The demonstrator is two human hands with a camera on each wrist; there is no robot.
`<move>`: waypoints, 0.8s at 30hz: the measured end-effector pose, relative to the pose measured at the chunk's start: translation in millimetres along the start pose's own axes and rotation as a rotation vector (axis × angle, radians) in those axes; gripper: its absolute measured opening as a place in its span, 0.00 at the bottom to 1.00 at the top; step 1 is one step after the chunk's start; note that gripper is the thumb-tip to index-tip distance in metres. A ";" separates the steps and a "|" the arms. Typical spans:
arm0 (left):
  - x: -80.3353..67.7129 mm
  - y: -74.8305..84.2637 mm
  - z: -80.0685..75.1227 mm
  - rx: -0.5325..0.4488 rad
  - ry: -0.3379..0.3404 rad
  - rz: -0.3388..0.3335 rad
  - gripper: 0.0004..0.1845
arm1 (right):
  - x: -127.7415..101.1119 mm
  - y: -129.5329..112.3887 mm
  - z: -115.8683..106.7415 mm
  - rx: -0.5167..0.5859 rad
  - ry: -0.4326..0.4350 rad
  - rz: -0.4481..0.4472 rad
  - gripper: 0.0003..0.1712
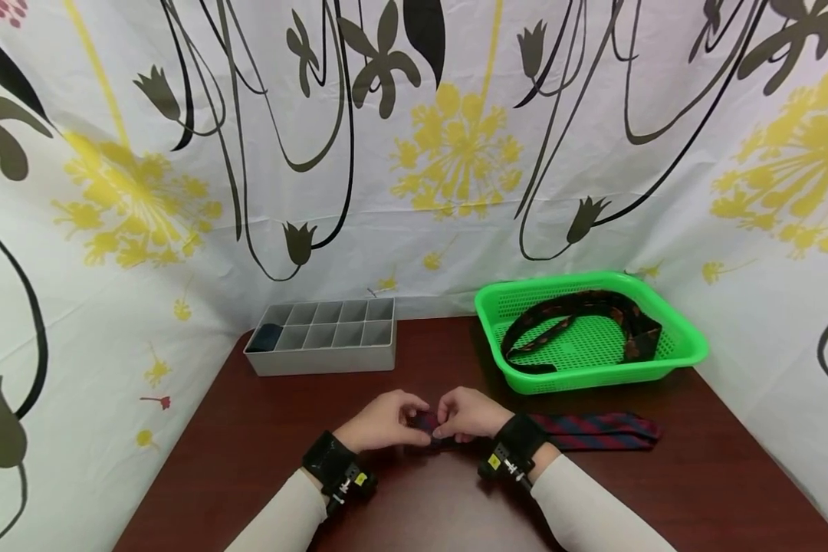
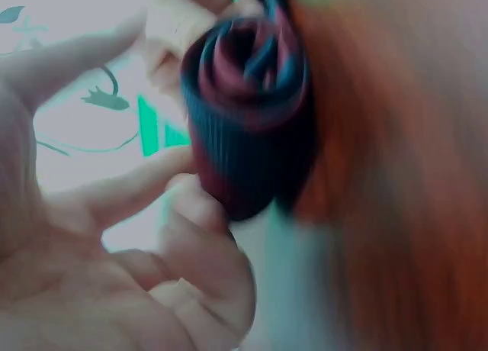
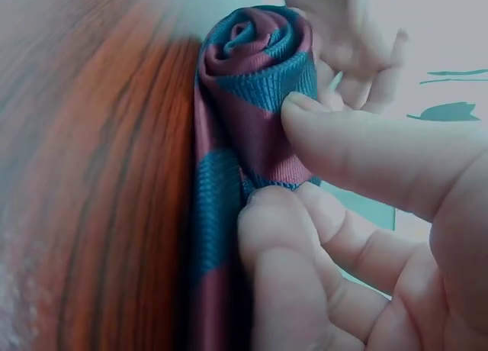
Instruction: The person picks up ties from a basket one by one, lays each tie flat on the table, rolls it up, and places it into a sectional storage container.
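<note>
A necktie (image 1: 603, 431) with dark red and navy stripes lies along the table, its left end wound into a roll (image 3: 267, 130). My right hand (image 1: 472, 414) holds this roll, thumb on its side and bent fingers low against it in the right wrist view. On the opposite side, my left hand (image 1: 386, 422) curls its fingers round the roll, a fingertip against it in the left wrist view. The spiral of layers shows at the roll's edge, while the flat tail runs right, beneath and past my right wrist. In the head view, both hands partly hide the roll.
At the back left stands a grey divided box (image 1: 320, 360); a dark blue item (image 1: 266, 337) sits in its front left compartment. A green basket (image 1: 596, 379) at the back right holds a dark patterned tie (image 1: 573, 307). Patterned cloth (image 1: 448, 253) hangs behind the table (image 1: 248, 475).
</note>
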State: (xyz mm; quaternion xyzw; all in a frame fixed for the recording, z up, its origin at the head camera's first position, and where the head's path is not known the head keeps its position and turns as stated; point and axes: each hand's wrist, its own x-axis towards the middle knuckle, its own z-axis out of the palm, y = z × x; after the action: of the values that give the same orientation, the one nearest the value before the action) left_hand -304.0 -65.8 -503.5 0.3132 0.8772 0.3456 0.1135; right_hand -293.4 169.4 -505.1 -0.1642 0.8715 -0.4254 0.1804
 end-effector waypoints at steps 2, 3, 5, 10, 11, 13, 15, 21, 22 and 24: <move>-3.1 -2.1 -1.2 0.075 -0.022 0.034 0.35 | -0.6 0.3 0.8 0.002 0.000 0.003 0.12; -3.8 -2.6 -0.4 0.119 -0.021 0.051 0.37 | -0.9 0.3 1.1 0.001 0.002 0.005 0.12; -3.0 -2.8 2.8 0.185 0.009 0.079 0.36 | -1.3 1.0 1.1 0.006 0.005 0.010 0.13; -3.0 -0.8 5.0 0.211 0.105 0.064 0.25 | -2.1 3.5 -0.4 0.033 -0.004 0.017 0.14; -3.4 0.1 4.7 0.214 0.120 0.049 0.24 | -3.0 4.2 -0.8 0.036 -0.009 0.008 0.14; -4.4 3.0 4.5 0.227 0.138 0.015 0.21 | -4.9 5.0 -0.9 0.041 -0.018 -0.020 0.15; -5.3 7.2 4.9 0.249 0.139 -0.018 0.19 | -8.7 5.3 0.5 0.045 -0.023 -0.054 0.16; -6.5 21.6 11.1 0.370 0.095 -0.028 0.15 | -21.1 4.8 13.9 0.070 0.078 -0.113 0.12; -6.4 23.3 12.1 0.378 0.089 -0.010 0.15 | -21.7 4.3 16.0 0.074 0.106 -0.117 0.11; -6.1 25.0 13.2 0.364 0.073 0.031 0.18 | -21.7 3.1 19.0 0.082 0.150 -0.123 0.10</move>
State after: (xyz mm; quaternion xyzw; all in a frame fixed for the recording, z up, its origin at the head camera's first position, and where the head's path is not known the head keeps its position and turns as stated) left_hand -282.0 -48.5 -496.4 0.3292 0.9239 0.1941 0.0179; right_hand -266.0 167.8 -514.7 -0.1774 0.8528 -0.4820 0.0946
